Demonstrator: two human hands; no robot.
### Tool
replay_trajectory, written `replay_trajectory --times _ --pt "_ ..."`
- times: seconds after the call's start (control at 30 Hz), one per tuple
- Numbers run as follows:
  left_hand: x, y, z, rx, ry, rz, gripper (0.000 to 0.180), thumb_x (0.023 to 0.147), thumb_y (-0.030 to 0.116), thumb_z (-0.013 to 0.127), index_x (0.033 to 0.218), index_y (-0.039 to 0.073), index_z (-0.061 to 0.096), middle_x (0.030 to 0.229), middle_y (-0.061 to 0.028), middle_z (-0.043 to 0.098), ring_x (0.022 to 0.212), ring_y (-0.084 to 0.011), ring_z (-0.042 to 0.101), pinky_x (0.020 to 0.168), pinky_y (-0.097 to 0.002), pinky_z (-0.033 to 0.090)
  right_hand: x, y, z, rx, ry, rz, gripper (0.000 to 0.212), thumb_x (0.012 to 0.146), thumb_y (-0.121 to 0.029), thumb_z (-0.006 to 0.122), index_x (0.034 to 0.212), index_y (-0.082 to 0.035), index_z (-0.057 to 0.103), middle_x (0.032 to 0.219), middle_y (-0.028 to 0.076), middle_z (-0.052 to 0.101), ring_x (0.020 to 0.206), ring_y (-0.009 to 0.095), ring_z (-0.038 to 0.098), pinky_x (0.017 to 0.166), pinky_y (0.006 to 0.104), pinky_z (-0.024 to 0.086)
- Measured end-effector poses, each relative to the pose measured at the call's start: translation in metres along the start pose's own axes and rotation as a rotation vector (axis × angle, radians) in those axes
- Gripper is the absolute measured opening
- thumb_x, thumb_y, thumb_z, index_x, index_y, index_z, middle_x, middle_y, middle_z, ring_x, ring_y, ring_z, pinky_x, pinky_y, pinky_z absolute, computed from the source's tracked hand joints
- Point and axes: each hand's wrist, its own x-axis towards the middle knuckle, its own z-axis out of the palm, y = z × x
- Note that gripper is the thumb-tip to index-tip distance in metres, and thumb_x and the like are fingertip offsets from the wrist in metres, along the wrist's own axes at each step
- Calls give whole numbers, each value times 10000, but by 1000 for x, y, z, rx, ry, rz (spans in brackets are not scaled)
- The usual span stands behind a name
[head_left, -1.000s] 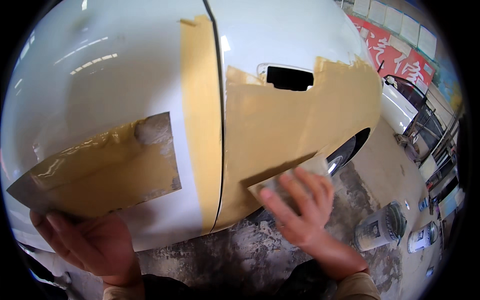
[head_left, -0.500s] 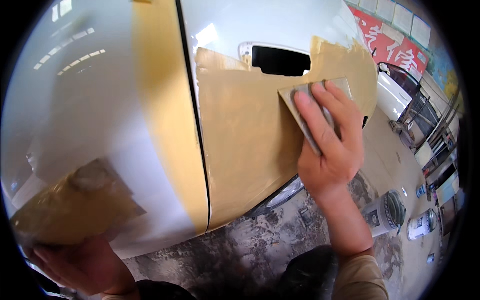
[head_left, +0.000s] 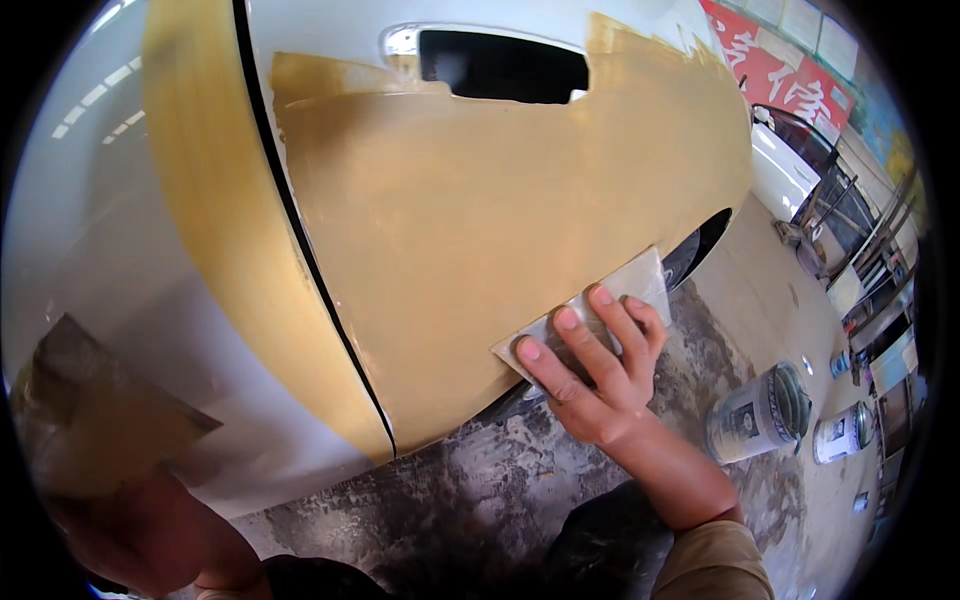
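A white car body panel fills the middle, its surface spread with tan body filler (head_left: 450, 220) below a dark rectangular opening (head_left: 505, 68). My right hand (head_left: 605, 375) grips a flat, pale filler spreader (head_left: 642, 283), fingers splayed over its face. The spreader lies against the panel's lower edge. At the lower left, my left hand (head_left: 140, 535) holds a filler-smeared mixing board (head_left: 115, 410); its fingers are partly hidden and dark. The board stands near the adjoining panel, which carries a tan band of filler (head_left: 195, 180).
A narrow dark gap (head_left: 290, 200) parts the two panels. A wheel (head_left: 697, 257) shows beneath the bodywork at right. On the stained floor (head_left: 480, 490) stand a large bucket (head_left: 745, 422) and a smaller pail (head_left: 840, 436). Farther back are a white car door (head_left: 785, 172) and a red banner (head_left: 780, 75).
My right hand has swept the spreader down from beneath the opening to the panel's lower edge. The view has shifted, so the panel sits farther left and higher. The left hand still holds the board.
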Motion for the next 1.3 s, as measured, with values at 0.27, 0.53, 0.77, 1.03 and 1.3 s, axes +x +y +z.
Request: replay_trajectory --times 0.27,0.53,0.77,1.03,1.3 --pt "-2 -5 7 -366 26 -52 392 953 -26 557 1339 -60 502 1401 -240 443 1214 -343 559 961 -433 544 -8 17 -38 12 -156 -48 393 779 -139 632 1151 -219 732 1153 54 661 1101 310 617 943 480 421" --pt "-1 20 19 -840 145 -408 330 1052 76 375 1316 -70 510 1422 -159 423 1300 -293 475 1095 -438 421 85 84 -34 28 157 65 488 695 12 613 1124 -182 742 1115 74 667 1069 296 617 932 413 430" --pt "0 20 15 -1273 234 -583 317 1037 46 394 1302 -83 511 1405 -216 427 1204 -311 557 1049 -428 465 90 79 -29 7 34 2 473 687 -21 633 1108 -207 743 1098 42 672 1062 272 609 898 398 431" --pt "-8 10 19 -460 129 -94 362 977 -88 461 1338 -97 490 1395 -252 436 1194 -396 558 992 -459 528 11 57 -29 -30 -48 -82 401 713 -131 689 1093 -245 742 1097 22 664 1061 268 607 920 455 423" --pt "-2 2 17 -451 80 -41 405 933 -119 536 1335 -88 498 1386 -263 447 1161 -380 585 956 -443 548 -6 71 -43 -96 -40 -198 362 755 -182 705 1104 -271 737 1098 17 675 1023 266 621 901 458 443"
